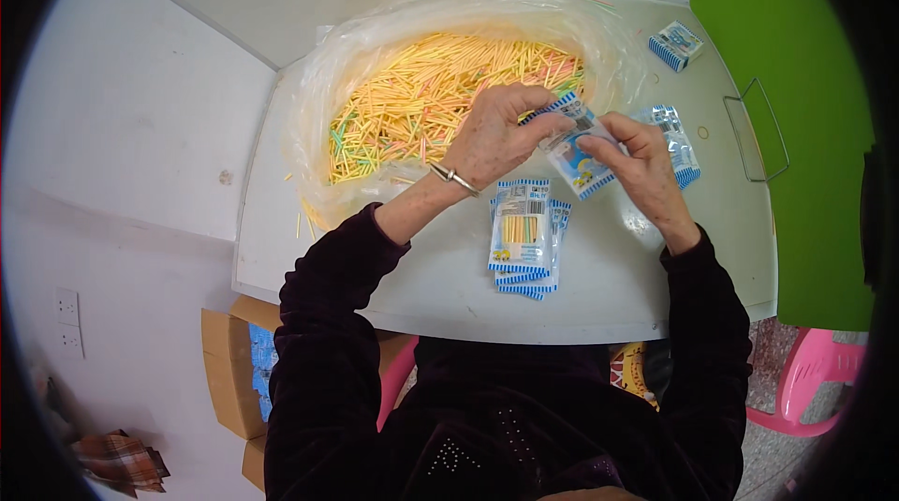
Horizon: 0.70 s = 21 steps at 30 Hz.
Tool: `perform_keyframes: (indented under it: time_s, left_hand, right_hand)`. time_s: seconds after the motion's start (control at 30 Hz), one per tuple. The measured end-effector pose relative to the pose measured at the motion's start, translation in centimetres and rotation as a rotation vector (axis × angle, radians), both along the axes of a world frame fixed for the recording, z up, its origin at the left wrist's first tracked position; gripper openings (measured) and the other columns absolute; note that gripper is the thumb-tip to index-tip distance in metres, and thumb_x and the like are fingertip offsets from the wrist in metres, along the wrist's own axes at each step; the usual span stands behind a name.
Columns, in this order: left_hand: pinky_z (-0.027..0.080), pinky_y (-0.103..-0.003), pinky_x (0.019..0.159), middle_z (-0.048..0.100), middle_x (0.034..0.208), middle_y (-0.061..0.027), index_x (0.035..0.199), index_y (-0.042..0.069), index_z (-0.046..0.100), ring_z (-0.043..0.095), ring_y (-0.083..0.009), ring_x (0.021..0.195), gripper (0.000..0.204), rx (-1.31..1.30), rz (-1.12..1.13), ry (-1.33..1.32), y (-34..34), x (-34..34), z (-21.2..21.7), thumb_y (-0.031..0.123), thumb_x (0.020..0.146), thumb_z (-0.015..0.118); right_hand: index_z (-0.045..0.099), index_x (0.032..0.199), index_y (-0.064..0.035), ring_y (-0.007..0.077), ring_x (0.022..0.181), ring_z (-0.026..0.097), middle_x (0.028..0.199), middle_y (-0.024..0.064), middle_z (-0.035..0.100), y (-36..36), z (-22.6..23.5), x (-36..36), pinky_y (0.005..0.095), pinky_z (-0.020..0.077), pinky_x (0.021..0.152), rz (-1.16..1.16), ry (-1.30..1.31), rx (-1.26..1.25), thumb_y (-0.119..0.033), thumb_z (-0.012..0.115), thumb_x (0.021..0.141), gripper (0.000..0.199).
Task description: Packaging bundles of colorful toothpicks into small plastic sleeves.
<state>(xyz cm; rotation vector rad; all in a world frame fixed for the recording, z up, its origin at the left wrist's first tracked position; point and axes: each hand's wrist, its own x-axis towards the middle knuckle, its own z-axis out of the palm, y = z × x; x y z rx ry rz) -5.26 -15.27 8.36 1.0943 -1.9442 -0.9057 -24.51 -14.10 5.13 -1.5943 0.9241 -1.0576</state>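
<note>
Between my hands, above the table, is a small blue-and-white striped plastic packet [582, 162], held tilted. My left hand [501, 131], with a metal bangle at the wrist, pinches its upper end. The right hand [644, 169] grips its right side, thumb on the front. Behind my left hand lies a large clear plastic bag [314, 117], open and full of thin short sticks [421, 94], mostly yellow with some pink and green. Nearer me is a small stack of similar packets [522, 234]; sticks show through the top one's window. Whether the held packet contains sticks, I cannot tell.
More packets [682, 147] lie right of my right hand, and a bundle of them [676, 44] sits at the far right. A wire rack [757, 131] stands by the green panel [796, 126]. Below the table are a cardboard box [229, 375] and a pink chair [807, 379].
</note>
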Motion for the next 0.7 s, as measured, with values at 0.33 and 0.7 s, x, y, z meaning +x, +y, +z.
perform_keyframes:
  time_s: [0.33, 0.7]
  left_hand:
    - [0.043, -0.034, 0.062, 0.060, 0.070, -0.0105, 0.079, 0.004, 0.067, 0.053, -0.0253, 0.067, 0.016, -0.099, 0.071, -0.028, -0.3, 1.5, -2.2, 0.020, 0.076, 0.063]
    - [0.031, -0.046, 0.087, 0.054, 0.102, -0.0127, 0.086, 0.003, 0.065, 0.044, -0.0283, 0.103, 0.030, -0.388, 0.164, -1.065, -9.8, 2.9, -4.9, 0.028, 0.069, 0.063]
  right_hand:
    - [0.062, 0.087, 0.0050, 0.0020, 0.062, 0.045, 0.067, -0.0033, 0.055, -0.1, -2.0, 0.8, 0.0189, 0.0357, 0.054, 0.076, 0.043, 0.106, -0.013, 0.057, 0.086, 0.019]
    - [0.062, 0.078, 0.0037, 0.0018, 0.058, 0.043, 0.062, -0.0029, 0.052, -1.0, -2.8, -0.4, 0.0208, 0.0338, 0.050, 0.065, 0.168, 0.112, -0.017, 0.057, 0.086, 0.023]
